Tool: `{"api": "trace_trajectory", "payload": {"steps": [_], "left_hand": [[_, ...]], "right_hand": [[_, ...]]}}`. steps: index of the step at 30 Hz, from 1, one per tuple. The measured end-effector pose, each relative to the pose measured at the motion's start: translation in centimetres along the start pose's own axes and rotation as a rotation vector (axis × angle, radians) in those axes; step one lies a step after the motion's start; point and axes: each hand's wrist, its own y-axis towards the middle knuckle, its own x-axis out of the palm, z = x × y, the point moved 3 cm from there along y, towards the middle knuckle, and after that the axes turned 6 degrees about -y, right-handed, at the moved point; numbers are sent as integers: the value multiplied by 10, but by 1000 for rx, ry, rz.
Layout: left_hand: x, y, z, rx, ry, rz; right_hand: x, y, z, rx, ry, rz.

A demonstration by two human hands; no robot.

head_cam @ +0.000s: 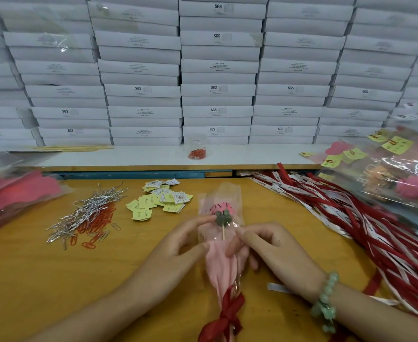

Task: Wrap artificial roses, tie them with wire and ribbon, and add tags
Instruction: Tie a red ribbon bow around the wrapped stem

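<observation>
A wrapped artificial rose (224, 255) lies on the yellow table (30, 280), its head pointing away from me, in pink paper and clear film printed with "LOVE YOU". A red ribbon bow (224, 317) is tied round its lower end. My left hand (185, 243) holds the wrap's left side, fingertips near the green calyx. My right hand (264, 245), with a green bead bracelet on the wrist, pinches the film's right edge. Yellow and white tags (159, 201) lie in a loose pile behind the rose.
Silver wire ties (87, 213) and orange paper clips (96, 225) lie at the left. Red and white ribbons (351, 218) spread over the right. Finished wrapped roses (395, 178) are heaped at far right, pink sheets (12, 191) at far left. White boxes (217, 70) are stacked behind; a cup of clips (197, 150) stands on the shelf.
</observation>
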Motion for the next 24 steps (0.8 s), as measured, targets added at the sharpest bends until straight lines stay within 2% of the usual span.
{"api": "trace_trajectory", "payload": {"steps": [3, 6, 8, 10, 16, 21, 24], "left_hand": [[3, 0, -2, 14, 84, -43], [4, 1, -1, 43, 124, -58], [4, 1, 0, 47, 128, -64], [4, 0, 0, 58, 127, -74], [7, -2, 5, 92, 132, -107], [8, -1, 5, 88, 157, -143], [4, 0, 0, 92, 155, -67]], "right_hand": [[1, 0, 1, 9, 50, -14], [-6, 2, 6, 27, 22, 128], [-12, 4, 9, 21, -85, 244], [-16, 5, 11, 36, -160, 283], [-21, 11, 20, 104, -288, 209], [-20, 11, 23, 137, -117, 107], [-22, 11, 22, 162, -20, 122]]}}
